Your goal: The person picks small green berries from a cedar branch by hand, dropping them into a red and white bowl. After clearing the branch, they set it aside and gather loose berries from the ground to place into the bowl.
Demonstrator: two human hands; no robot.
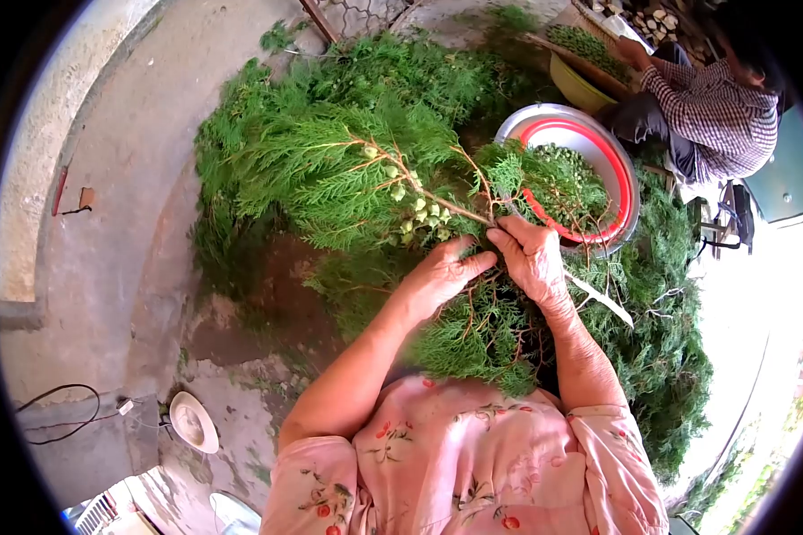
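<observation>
A leafy green branch (419, 189) with a brown stem and pale green cones (426, 214) stretches up and left from my hands. My right hand (519, 254) is closed around the stem's lower end. Just left of it, my left hand (446, 270) has its thumb and fingers bent near the cones and stem; what lies between them is hidden. Up and to the right stands a metal basin (631, 192) with a red inner rim, holding cones and sprigs (567, 183). A pale strip (600, 300) sticks out below my right hand.
Heaps of cut green branches (330, 98) lie ahead and to the right (651, 339). A person in a checked shirt (714, 116) sits at the upper right beside a yellow bowl (580, 87) and a tray of cones (589, 49). A pale hat-like object (193, 422) lies lower left.
</observation>
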